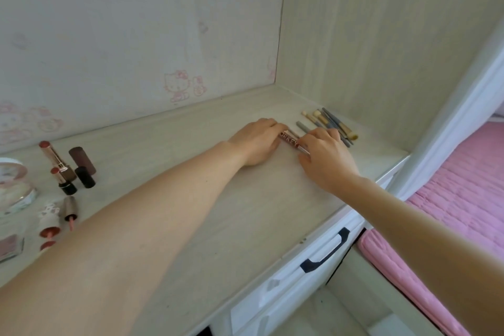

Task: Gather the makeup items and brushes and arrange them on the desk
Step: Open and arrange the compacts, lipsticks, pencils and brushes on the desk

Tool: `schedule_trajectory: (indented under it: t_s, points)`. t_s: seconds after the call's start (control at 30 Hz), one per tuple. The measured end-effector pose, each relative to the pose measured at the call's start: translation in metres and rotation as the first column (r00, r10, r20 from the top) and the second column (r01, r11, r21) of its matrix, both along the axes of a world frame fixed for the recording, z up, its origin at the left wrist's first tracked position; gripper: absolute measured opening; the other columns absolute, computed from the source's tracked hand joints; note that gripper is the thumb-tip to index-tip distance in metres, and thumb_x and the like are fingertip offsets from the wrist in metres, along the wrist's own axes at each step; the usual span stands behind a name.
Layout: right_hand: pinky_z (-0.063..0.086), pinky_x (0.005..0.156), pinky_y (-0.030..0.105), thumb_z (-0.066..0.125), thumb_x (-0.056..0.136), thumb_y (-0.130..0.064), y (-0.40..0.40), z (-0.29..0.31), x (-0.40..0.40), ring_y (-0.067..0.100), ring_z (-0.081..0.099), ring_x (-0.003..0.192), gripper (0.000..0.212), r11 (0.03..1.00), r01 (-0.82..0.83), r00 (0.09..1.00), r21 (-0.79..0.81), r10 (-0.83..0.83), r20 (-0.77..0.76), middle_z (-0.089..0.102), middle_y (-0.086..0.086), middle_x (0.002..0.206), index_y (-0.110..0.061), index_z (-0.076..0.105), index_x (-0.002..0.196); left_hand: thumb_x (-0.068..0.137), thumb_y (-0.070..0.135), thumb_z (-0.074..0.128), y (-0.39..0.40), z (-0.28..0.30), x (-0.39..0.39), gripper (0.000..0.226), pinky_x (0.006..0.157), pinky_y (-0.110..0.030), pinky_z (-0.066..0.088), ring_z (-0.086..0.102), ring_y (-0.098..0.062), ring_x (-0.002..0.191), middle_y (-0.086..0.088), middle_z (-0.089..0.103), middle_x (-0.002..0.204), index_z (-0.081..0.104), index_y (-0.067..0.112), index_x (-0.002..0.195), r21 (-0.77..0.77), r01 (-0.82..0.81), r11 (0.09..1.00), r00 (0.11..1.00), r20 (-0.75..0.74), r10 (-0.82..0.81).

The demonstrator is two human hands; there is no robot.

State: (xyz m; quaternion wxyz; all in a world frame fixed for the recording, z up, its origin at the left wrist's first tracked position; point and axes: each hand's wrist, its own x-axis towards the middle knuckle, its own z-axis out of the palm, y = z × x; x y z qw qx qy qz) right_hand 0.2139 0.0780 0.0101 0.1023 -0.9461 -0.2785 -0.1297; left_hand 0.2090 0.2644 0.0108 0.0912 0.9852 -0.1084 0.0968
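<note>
A slim rose-gold makeup tube (291, 140) with lettering lies on the pale desk (218, 213), held at one end by my left hand (257, 140) and at the other by my right hand (327, 159). Just behind my right hand, several makeup brushes (331, 124) lie side by side near the right wall. At the far left stand open lipsticks (56, 161) and dark caps (83, 165). Lip gloss wands (58, 215) lie in front of them, next to a round compact (13, 185).
A blush palette (9, 247) lies at the left edge. Below the desk's front edge is a white drawer with a black handle (326, 252). A pink bed cover (450, 199) lies to the right. Walls close the desk at the back and right.
</note>
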Motion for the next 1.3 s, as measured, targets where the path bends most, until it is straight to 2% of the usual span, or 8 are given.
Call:
schedule_trajectory:
  t_s: [0.17, 0.4, 0.57, 0.7, 0.8, 1.0, 1.2, 1.3]
  points:
    - [0.041, 0.092, 0.038, 0.05, 0.094, -0.03, 0.0, -0.003, 0.001, 0.03, 0.041, 0.113, 0.032, 0.999, 0.047, 0.999, 0.013, -0.047, 0.009, 0.054, 0.007, 0.123, -0.013, 0.059, 0.119, 0.098, 0.014, 0.039, 0.002, 0.0, -0.004, 0.041, 0.099, -0.037, 0.037, 0.039, -0.027, 0.123, -0.006, 0.044, 0.133, 0.045, 0.019, 0.139, 0.121, 0.013, 0.993, 0.998, 0.062, -0.021]
    - [0.04, 0.092, 0.036, 0.05, 0.096, -0.033, 0.002, -0.001, -0.01, 0.026, 0.041, 0.111, 0.029, 0.995, 0.023, 0.999, 0.099, -0.027, 0.041, 0.057, 0.003, 0.12, -0.015, 0.064, 0.115, 0.094, 0.014, 0.045, -0.001, 0.01, -0.015, 0.017, 0.086, -0.04, 0.043, 0.049, -0.027, 0.107, -0.009, 0.055, 0.113, 0.054, 0.012, 0.108, 0.068, -0.009, 0.998, 0.997, 0.08, 0.004]
    - [0.042, 0.08, 0.03, 0.053, 0.095, -0.037, 0.013, 0.009, -0.028, 0.023, 0.048, 0.107, 0.028, 0.947, -0.021, 0.999, 0.321, 0.03, -0.023, 0.063, -0.002, 0.108, -0.019, 0.065, 0.113, 0.092, 0.018, 0.05, 0.013, 0.017, -0.046, 0.006, 0.077, -0.039, 0.046, 0.054, -0.027, 0.092, -0.008, 0.056, 0.099, 0.05, 0.017, 0.098, -0.066, -0.048, 0.997, 0.996, 0.066, 0.052]
    - [0.033, 0.057, 0.013, 0.058, 0.092, -0.032, 0.023, 0.024, -0.04, 0.007, 0.055, 0.082, 0.015, 0.849, -0.033, 0.989, 0.527, 0.104, -0.106, 0.061, -0.011, 0.085, -0.024, 0.069, 0.1, 0.092, 0.023, 0.055, 0.028, 0.024, -0.08, 0.005, 0.076, -0.038, 0.047, 0.054, -0.022, 0.088, -0.002, 0.057, 0.095, 0.052, 0.02, 0.096, -0.171, -0.048, 0.984, 0.99, 0.123, 0.069]
    - [0.037, 0.054, 0.015, 0.061, 0.09, -0.03, 0.032, 0.032, -0.055, 0.002, 0.052, 0.068, 0.012, 0.808, -0.026, 0.974, 0.589, 0.152, -0.166, 0.063, -0.009, 0.078, -0.024, 0.07, 0.094, 0.092, 0.025, 0.056, 0.042, 0.027, -0.107, 0.007, 0.078, -0.035, 0.047, 0.055, -0.017, 0.09, 0.002, 0.059, 0.095, 0.051, 0.025, 0.098, -0.226, -0.071, 0.971, 0.984, 0.146, 0.106]
    - [0.03, 0.04, 0.011, 0.061, 0.091, -0.037, 0.052, 0.051, -0.096, -0.001, 0.043, 0.04, 0.03, 0.705, 0.035, 0.923, 0.708, 0.249, -0.293, 0.055, -0.016, 0.045, -0.024, 0.063, 0.063, 0.082, 0.024, 0.072, 0.061, 0.038, -0.17, 0.02, 0.078, -0.027, 0.05, 0.062, -0.005, 0.082, 0.011, 0.065, 0.085, 0.054, 0.029, 0.09, -0.485, -0.098, 0.869, 0.968, 0.157, 0.196]
    - [0.039, 0.064, 0.03, 0.061, 0.09, -0.036, 0.075, 0.059, -0.144, 0.018, 0.047, 0.064, 0.037, 0.6, 0.076, 0.814, 0.796, 0.424, -0.397, 0.057, 0.013, 0.066, -0.008, 0.07, 0.067, 0.08, 0.023, 0.075, 0.073, 0.047, -0.243, 0.015, 0.071, -0.005, 0.04, 0.06, 0.005, 0.078, 0.017, 0.066, 0.078, 0.062, 0.026, 0.086, -0.581, -0.093, 0.809, 0.94, 0.217, 0.263]
    - [0.048, 0.064, 0.025, 0.06, 0.092, -0.031, 0.091, 0.059, -0.169, 0.009, 0.058, 0.063, 0.029, 0.557, 0.051, 0.745, 0.829, 0.532, -0.403, 0.067, -0.002, 0.061, -0.013, 0.071, 0.072, 0.08, 0.021, 0.075, 0.082, 0.05, -0.28, 0.015, 0.07, -0.006, 0.04, 0.061, 0.002, 0.075, 0.015, 0.065, 0.075, 0.062, 0.026, 0.086, -0.626, -0.112, 0.772, 0.925, 0.218, 0.31]
